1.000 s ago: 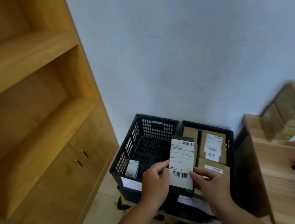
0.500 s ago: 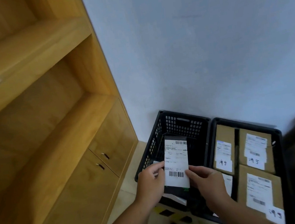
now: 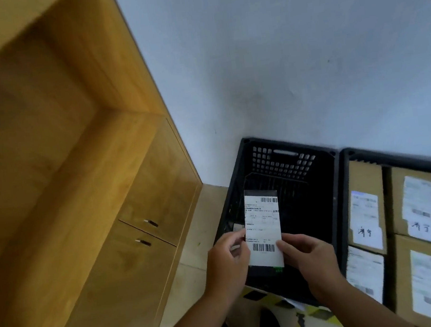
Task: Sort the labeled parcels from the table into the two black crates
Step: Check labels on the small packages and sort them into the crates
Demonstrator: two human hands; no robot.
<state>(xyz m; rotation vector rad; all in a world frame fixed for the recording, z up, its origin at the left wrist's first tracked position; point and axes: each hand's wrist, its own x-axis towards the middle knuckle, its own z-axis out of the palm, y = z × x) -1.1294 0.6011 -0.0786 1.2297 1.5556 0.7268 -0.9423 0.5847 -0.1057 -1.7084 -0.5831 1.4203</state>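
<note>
The left hand [image 3: 227,265] and right hand [image 3: 314,263] pinch a flat black parcel [image 3: 263,228], fingers [image 3: 287,247] curled on its sides, over the left crate [image 3: 237,188]. The right crate [image 3: 368,154] already holds four brown boxes [image 3: 364,197]. This parcel is not in yet. The counter is out of view.

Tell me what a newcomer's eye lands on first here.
First, the black parcel with its white barcode label, held by the left hand and right hand at bottom centre, over the left crate. Next, the right crate beside it, packed with labelled cardboard boxes. A big wooden cabinet fills the left side.
</note>
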